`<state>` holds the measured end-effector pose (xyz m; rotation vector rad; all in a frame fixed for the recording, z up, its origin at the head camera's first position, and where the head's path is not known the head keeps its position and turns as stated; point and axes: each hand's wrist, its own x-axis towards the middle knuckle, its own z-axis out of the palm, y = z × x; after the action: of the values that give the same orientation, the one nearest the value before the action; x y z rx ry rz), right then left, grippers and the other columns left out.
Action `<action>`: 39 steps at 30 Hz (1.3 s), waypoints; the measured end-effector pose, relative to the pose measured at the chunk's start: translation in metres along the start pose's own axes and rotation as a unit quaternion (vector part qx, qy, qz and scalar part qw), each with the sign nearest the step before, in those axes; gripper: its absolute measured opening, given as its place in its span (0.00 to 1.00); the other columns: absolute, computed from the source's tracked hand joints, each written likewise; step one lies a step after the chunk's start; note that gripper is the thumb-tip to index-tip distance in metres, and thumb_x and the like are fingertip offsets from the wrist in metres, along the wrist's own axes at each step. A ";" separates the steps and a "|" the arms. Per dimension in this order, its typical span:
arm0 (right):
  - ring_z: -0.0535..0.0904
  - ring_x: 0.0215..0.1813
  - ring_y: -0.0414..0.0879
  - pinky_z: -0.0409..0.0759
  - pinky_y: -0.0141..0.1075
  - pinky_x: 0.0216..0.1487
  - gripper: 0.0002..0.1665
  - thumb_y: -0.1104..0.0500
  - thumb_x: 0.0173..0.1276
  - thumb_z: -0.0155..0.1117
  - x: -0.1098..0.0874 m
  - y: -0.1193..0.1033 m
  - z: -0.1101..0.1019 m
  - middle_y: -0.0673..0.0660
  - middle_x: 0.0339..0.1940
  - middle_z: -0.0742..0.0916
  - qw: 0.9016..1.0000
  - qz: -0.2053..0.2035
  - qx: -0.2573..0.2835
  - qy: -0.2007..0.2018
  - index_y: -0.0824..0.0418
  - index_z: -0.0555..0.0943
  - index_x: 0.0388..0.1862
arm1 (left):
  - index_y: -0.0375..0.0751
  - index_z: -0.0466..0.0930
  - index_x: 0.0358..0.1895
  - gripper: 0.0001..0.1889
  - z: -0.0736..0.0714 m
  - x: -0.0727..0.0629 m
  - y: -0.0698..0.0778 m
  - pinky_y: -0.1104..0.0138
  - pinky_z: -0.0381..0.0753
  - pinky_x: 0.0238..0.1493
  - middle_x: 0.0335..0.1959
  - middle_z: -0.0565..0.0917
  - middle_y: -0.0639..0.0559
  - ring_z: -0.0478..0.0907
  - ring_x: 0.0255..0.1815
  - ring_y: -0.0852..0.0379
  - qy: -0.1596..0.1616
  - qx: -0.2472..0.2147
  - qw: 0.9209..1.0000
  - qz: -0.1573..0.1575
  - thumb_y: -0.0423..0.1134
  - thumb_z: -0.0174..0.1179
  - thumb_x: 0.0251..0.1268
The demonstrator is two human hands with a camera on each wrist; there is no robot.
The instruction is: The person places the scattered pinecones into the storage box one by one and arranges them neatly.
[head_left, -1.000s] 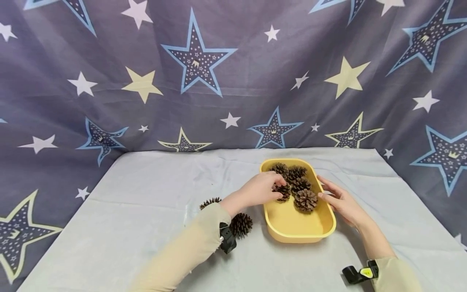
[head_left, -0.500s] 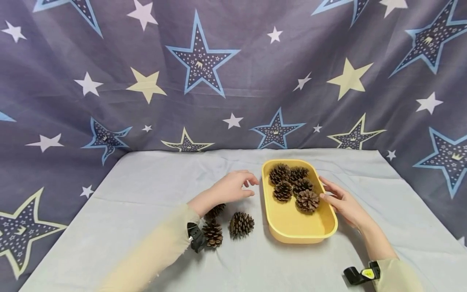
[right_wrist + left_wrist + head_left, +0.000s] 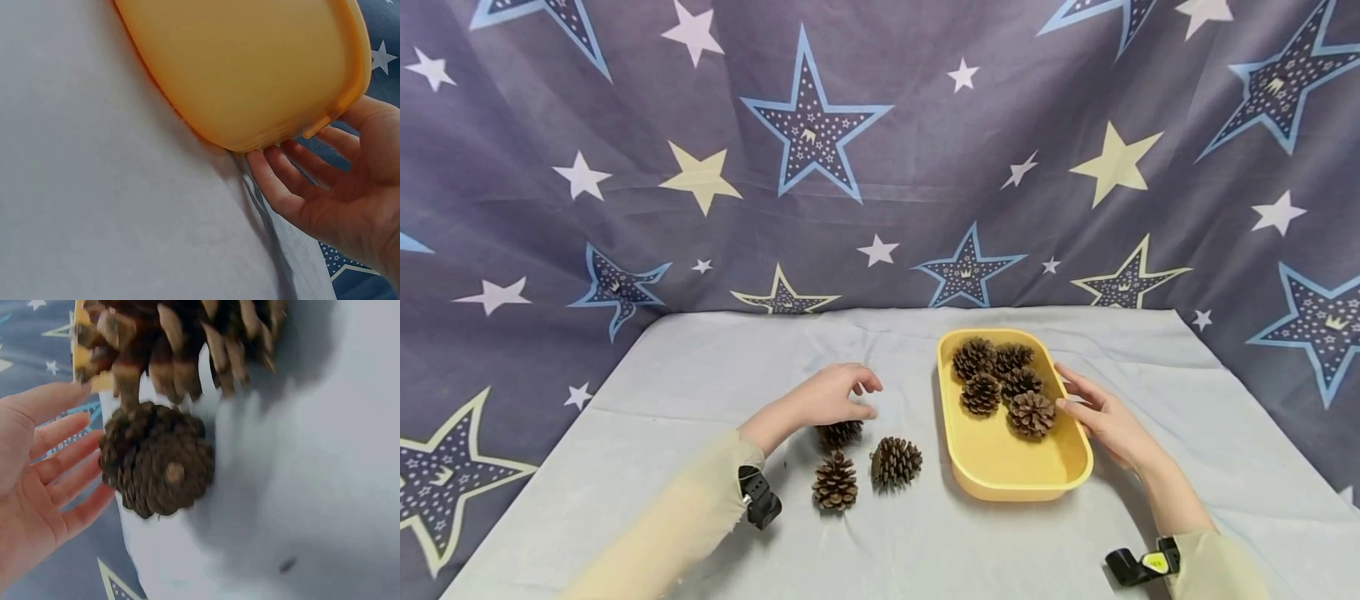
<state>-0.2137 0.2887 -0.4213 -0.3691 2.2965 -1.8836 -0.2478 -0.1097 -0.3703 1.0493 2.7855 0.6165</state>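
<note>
My left hand (image 3: 838,393) hovers over a pinecone (image 3: 840,435), holding nothing, with fingers spread and slightly bent. Beside that pinecone in the left wrist view (image 3: 159,462), the fingers look apart from or just at its edge; I cannot tell if they touch. Two more pinecones stand nearer on the cloth, one upright (image 3: 834,482) and one to its right (image 3: 896,462). My right hand (image 3: 1105,417) rests against the right side of a yellow bin (image 3: 1015,462), thumb at the rim, fairly straight fingers (image 3: 275,187) touching the outer wall. Several pinecones (image 3: 981,393) lie in the bin's far half.
A pale cloth (image 3: 700,375) covers the table. Behind it hangs a dark curtain (image 3: 910,167) with stars. Each wrist wears a black camera strap, the left (image 3: 760,497) close to the upright pinecone.
My left hand has let go of a pinecone inside the bin, come out and moved left to the loose pinecones. The right hand stays at the bin's side.
</note>
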 end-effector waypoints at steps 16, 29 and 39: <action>0.79 0.43 0.36 0.81 0.33 0.39 0.37 0.62 0.69 0.51 0.000 0.001 0.000 0.49 0.50 0.74 1.000 -0.002 0.008 -0.002 0.66 0.48 0.71 | 0.37 0.77 0.48 0.25 0.000 -0.021 -0.020 0.62 0.76 0.47 0.40 0.82 0.49 0.78 0.42 0.53 -0.063 -0.029 0.997 -0.036 0.52 0.62 0.52; 0.79 0.43 0.37 0.81 0.35 0.40 0.37 0.61 0.69 0.51 0.000 0.001 0.000 0.51 0.50 0.74 1.000 0.002 0.005 -0.004 0.65 0.47 0.71 | 0.42 0.77 0.46 0.23 0.005 -0.025 -0.021 0.60 0.74 0.48 0.39 0.81 0.51 0.76 0.43 0.54 -0.076 -0.047 0.994 -0.060 0.53 0.62 0.51; 0.79 0.43 0.36 0.81 0.34 0.39 0.37 0.61 0.69 0.51 0.000 0.001 0.000 0.50 0.50 0.73 1.000 0.003 0.003 0.001 0.65 0.48 0.71 | 0.40 0.76 0.49 0.25 0.000 -0.024 -0.022 0.61 0.75 0.47 0.39 0.81 0.51 0.77 0.40 0.56 -0.070 -0.053 0.995 -0.049 0.51 0.64 0.50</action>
<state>-0.2139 0.2888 -0.4226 -0.3601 2.2900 -1.8886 -0.2434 -0.1408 -0.3801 0.8922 2.6348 0.6445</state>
